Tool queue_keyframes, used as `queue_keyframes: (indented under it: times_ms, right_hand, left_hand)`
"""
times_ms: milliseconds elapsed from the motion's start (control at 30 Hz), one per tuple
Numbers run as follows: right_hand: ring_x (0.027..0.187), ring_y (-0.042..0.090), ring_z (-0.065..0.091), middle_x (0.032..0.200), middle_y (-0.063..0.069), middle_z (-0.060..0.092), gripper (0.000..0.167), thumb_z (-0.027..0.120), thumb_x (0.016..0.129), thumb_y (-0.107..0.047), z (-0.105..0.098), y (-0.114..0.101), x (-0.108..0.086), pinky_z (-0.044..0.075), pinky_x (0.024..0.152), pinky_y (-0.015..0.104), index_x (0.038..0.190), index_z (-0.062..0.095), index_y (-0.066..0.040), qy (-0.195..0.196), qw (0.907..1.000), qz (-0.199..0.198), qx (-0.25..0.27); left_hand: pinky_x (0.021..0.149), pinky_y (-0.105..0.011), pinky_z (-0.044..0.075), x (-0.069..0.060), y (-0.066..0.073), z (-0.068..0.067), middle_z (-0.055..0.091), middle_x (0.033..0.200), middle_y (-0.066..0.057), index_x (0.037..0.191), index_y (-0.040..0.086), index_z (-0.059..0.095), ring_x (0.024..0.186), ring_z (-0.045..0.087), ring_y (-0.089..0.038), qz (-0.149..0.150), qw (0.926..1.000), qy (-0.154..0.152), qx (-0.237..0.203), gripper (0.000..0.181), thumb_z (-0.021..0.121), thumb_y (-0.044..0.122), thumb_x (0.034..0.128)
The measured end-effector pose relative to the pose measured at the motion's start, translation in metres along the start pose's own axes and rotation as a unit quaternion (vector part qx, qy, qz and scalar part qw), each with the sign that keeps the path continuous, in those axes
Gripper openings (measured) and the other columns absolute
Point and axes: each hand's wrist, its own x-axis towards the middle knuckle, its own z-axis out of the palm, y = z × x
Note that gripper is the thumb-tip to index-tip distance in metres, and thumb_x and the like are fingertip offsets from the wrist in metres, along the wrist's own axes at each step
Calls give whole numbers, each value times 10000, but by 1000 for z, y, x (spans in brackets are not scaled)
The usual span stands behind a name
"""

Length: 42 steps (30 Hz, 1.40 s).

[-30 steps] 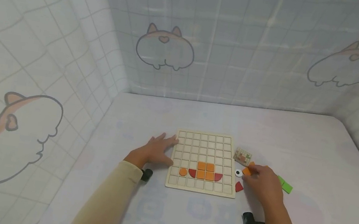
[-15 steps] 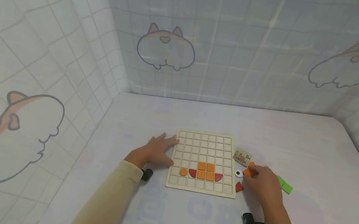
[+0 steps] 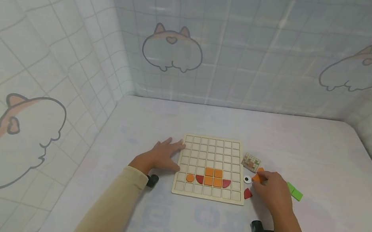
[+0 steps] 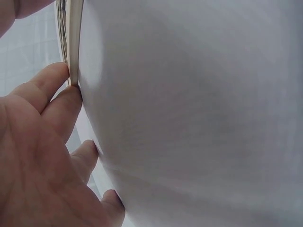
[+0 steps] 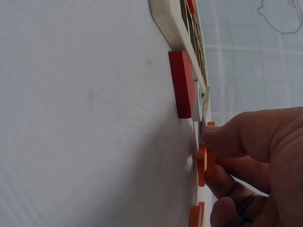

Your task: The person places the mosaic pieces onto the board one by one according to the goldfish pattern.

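The right hand (image 3: pixel 274 193) curls thumb and fingers round an orange piece (image 3: pixel 257 178) just off the right edge of the board (image 3: pixel 207 197), though the grip's firmness is hard to judge; pinching by its sides should spare the nearby red piece (image 3: pixel 248 194); the left hand (image 3: pixel 162 156), fingers spread, touches the board's left edge. The pale worktop (image 3: pixel 326 165) has a straight far edge; walls (image 3: pixel 244 60) printed with gridlines and animal outlines enclose it.

The pale, partly filled grid board (image 3: pixel 211 156) lies flat, orange pieces (image 5: pixel 202 165) near it.
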Motion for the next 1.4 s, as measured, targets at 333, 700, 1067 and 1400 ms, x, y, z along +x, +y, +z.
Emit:
queue_keyframes:
  times_ms: [333, 700, 1067, 1400]
  right_hand:
    - [1210, 403, 551, 1375, 247, 561, 495, 670, 922, -230, 1, -18, 4, 540, 947, 542, 1377, 626, -40, -102, 9969, -785, 37]
    - [1276, 387, 550, 1346, 167, 618, 364, 684, 926, -183, 22, -60, 21, 475, 1047, 587, 1280, 707, -107, -503, 9752, -2130, -331]
    - [976, 255, 595, 1268, 122, 621, 361, 622, 912, -150, 36, -82, 32, 529, 789, 430, 1257, 726, -137, -671, 9713, -2102, -884]
    - [909, 255, 548, 1278, 131, 608, 416, 644, 856, -115, 35, -88, 40, 466, 699, 352, 1262, 732, -136, -884, 9810, -1637, -555]
  left_hand:
    - [1289, -534, -5, 1, 2, -1, 176, 1698, 127, 1596, 326, 335, 1602, 10, -252, -63, 10000, -56, -22, 918, 743, 391, 777]
    - [1292, -520, 0, 0, 2, 1, 168, 1694, 162, 1591, 354, 338, 1602, -2, -226, -188, 9997, -30, -160, 917, 767, 390, 781]
    - [1293, -513, -4, -3, 10, -2, 162, 1695, 164, 1593, 363, 328, 1602, -10, -217, -364, 9992, -77, -163, 909, 765, 373, 795]
    - [1293, -516, 6, -1, 14, -2, 166, 1696, 162, 1592, 389, 315, 1602, -2, -213, -497, 9987, -20, -133, 921, 757, 380, 783]
